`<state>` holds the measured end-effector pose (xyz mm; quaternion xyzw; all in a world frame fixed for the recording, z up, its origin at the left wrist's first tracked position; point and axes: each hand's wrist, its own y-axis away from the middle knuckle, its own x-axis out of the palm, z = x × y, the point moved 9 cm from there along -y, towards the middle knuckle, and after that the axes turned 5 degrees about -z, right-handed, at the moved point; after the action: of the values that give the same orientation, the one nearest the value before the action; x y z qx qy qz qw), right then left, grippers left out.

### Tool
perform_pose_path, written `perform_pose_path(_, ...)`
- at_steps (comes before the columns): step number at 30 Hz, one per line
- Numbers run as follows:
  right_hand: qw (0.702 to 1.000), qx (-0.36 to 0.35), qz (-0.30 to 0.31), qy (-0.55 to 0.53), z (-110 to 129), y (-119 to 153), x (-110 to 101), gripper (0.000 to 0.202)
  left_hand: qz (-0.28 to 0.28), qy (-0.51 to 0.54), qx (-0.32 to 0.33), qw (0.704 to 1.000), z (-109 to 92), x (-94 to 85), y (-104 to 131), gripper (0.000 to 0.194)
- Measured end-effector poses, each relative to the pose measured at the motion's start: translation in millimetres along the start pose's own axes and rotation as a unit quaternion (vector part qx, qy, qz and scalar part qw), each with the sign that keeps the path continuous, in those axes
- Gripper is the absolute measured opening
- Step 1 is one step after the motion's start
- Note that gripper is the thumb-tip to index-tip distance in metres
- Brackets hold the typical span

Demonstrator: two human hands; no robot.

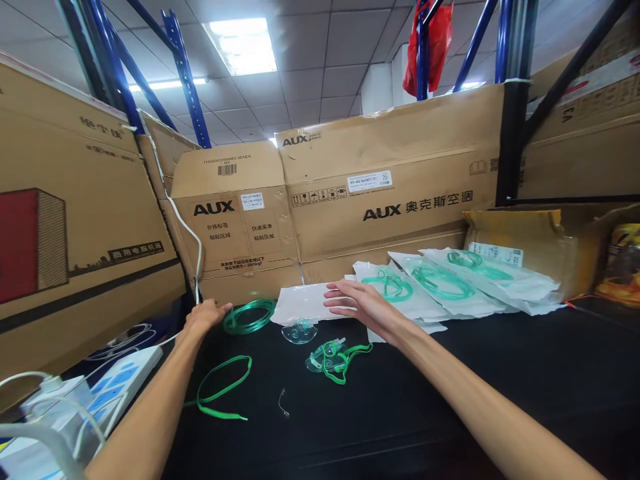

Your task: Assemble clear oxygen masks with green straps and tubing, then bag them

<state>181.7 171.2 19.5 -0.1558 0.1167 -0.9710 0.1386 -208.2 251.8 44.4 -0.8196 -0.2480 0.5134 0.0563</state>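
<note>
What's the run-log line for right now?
left hand: beside green tubing coil | right hand: open, near white packet | clear masks: two, on black surface

A: Both your forearms (475, 393) run out of view at the near edge, as does the power strip (120, 377), near left.
B: Your right hand (363, 305) hides part of the white packet (300, 303) beyond it.
A: Does your left hand (204, 317) touch the coiled green tubing (250, 328)?
B: You can't tell. The label (370, 181) on the far carton (330, 227) has print too fine to read; the orange thing (625, 260), far right, is cut off.
</note>
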Motion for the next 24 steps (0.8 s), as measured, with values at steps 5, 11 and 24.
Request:
perform_pose_path(5, 0.999, -0.003, -0.008, 0.038, -1.4, 1.1, -0.5, 0.04, 0.15, -0.037, 0.088, 0.984, -20.7, 36.8, 11.8, 0.036)
perform_pose_path(11, 0.996, -0.022, 0.014, 0.089, -1.3, 2.7, 2.3, 0.038, 0.239, -0.098, 0.141, 0.956, -33.3, 72.2, 39.7, 0.029)
perform_pose_path(24, 0.917, -0.123, 0.03, 0.377, 9.6, 31.9, 9.6, 0.03, 0.201, -0.038, 0.238, 0.949, -101.0, 25.9, 136.4, 0.04)
